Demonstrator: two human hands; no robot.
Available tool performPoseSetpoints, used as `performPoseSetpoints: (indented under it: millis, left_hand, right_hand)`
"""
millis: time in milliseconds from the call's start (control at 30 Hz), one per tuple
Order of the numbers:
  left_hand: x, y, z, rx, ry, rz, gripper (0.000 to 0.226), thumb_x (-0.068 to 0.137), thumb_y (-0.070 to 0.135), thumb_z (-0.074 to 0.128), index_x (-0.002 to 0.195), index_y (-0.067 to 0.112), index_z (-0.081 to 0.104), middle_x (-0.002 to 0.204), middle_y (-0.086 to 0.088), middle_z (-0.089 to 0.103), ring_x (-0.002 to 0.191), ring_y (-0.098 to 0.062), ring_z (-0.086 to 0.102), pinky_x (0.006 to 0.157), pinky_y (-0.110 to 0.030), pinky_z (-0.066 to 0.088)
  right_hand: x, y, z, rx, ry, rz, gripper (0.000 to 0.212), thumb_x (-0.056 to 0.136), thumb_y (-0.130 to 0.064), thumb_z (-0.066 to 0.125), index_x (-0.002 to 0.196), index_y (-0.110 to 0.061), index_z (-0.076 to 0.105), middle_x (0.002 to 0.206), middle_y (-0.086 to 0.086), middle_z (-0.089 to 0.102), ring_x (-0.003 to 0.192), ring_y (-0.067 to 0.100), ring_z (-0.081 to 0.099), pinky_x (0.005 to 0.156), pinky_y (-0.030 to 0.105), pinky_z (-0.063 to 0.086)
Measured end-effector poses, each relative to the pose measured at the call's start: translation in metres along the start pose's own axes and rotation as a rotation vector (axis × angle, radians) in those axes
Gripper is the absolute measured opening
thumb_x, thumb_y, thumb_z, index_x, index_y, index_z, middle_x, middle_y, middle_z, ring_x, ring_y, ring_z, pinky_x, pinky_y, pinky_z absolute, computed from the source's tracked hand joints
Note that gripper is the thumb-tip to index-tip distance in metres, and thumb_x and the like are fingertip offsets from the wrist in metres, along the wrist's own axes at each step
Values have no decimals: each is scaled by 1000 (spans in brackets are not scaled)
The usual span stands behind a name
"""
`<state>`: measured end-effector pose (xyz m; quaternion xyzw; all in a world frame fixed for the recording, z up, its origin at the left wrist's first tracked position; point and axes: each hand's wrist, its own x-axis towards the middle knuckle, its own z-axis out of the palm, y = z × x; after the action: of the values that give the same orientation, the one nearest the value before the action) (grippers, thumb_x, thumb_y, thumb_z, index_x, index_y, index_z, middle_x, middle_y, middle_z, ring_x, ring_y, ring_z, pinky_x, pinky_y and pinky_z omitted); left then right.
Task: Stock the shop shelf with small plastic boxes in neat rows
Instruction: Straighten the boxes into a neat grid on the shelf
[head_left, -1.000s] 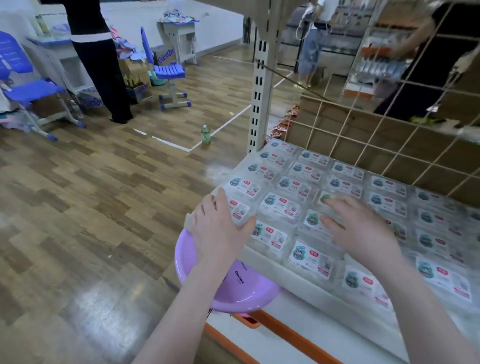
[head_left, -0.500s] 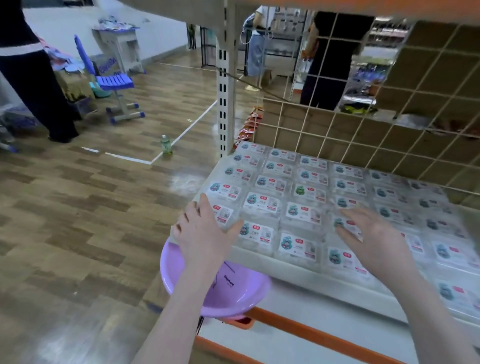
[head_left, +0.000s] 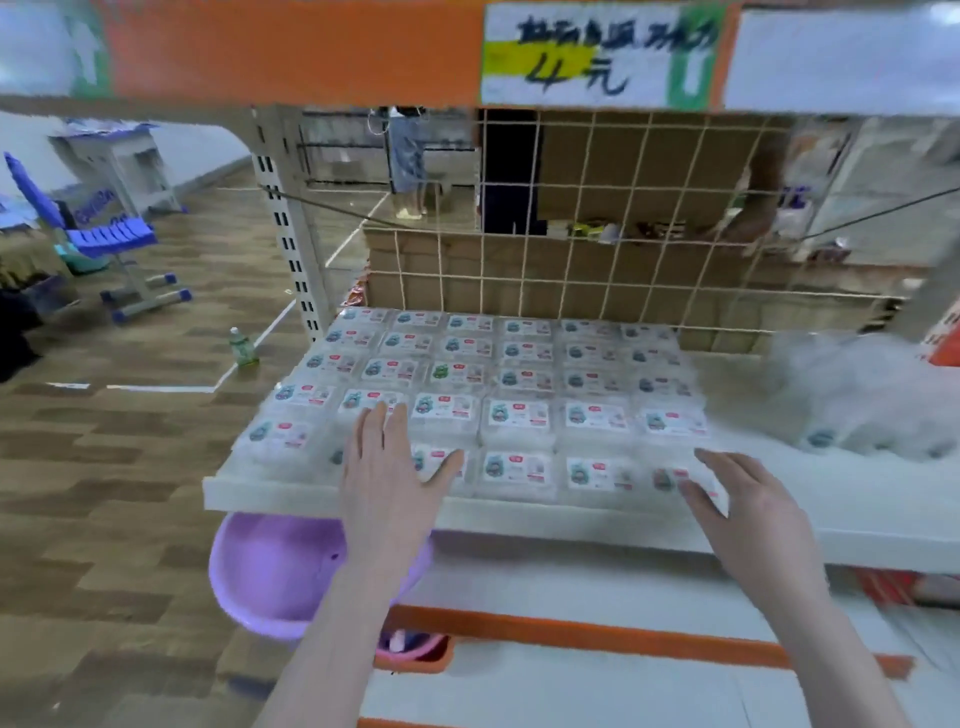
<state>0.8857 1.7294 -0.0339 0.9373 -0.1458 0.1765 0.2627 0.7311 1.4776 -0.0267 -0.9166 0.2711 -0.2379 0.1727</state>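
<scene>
Several clear plastic boxes (head_left: 511, 415) with white labels lie in neat rows on the white shelf (head_left: 571, 525). My left hand (head_left: 387, 467) lies flat with straight fingers on the boxes in the front rows, left of centre. My right hand (head_left: 737, 504) has its fingers spread and its fingertips touch the front-row box (head_left: 670, 475) at the right end of the rows. Neither hand grips anything. A blurred heap of more clear boxes (head_left: 852, 400) sits loose on the shelf's right part.
A wire grid (head_left: 571, 223) backs the shelf, and an orange-edged shelf with a price label (head_left: 597, 52) hangs above. A purple basin (head_left: 270, 571) sits under the shelf's left front. On the wooden floor to the left stand a small bottle (head_left: 242, 347) and a blue chair (head_left: 111, 244).
The view has swung right and up to face the shelf. My left hand has slid right from the shelf's left corner over the front rows. My right hand has pulled toward the front edge.
</scene>
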Motion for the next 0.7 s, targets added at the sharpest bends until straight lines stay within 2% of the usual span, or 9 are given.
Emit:
performPoseSetpoints:
  millis: [233,333,400,500,633,700]
  left_hand:
    - [-67,144,38,-36,-89,203,68,79,46,67,131,4,51,136,-18,49,128,-36,42,103,-47,37]
    - [-104,216,62,-66,-179,306,71,83,54,57,138,11,44,145,-10,41,135,-29,34,109,-42,30]
    - [-128,262,77,-124,-228,368,72,83,56,56,139,13,42,147,-8,38,137,-26,30,111,-39,28]
    - [-160,325,94,-182,-276,484,73,82,54,59,139,12,43,147,-9,38,137,-27,29,112,-38,25]
    - [-188,397,118,-229,-363,620,75,86,57,51,145,17,31,154,-3,25,142,-21,16,116,-31,13]
    - [-197,431,132,-263,-397,683,74,86,56,52,146,18,29,155,-2,23,143,-19,14,115,-29,10]
  right_hand:
    - [-60,123,-77,-62,92,155,37,84,-14,67,118,-2,62,112,16,63,103,37,57,79,41,46]
    - [-85,176,-116,-99,123,205,28,83,-11,67,109,-4,65,104,15,63,97,38,57,75,41,47]
    - [-100,209,-140,-144,139,231,30,81,-11,69,109,-2,64,105,15,63,97,38,57,78,42,47]
    - [-118,254,-170,-219,130,297,40,89,-22,61,125,-4,55,120,12,57,111,32,52,89,41,44]
    - [-134,303,-201,-231,227,406,37,91,-28,56,124,-11,54,122,6,54,112,26,51,83,35,44]
    - [-136,327,-213,-258,243,448,42,92,-30,56,129,-11,52,124,6,54,113,24,51,86,32,43]
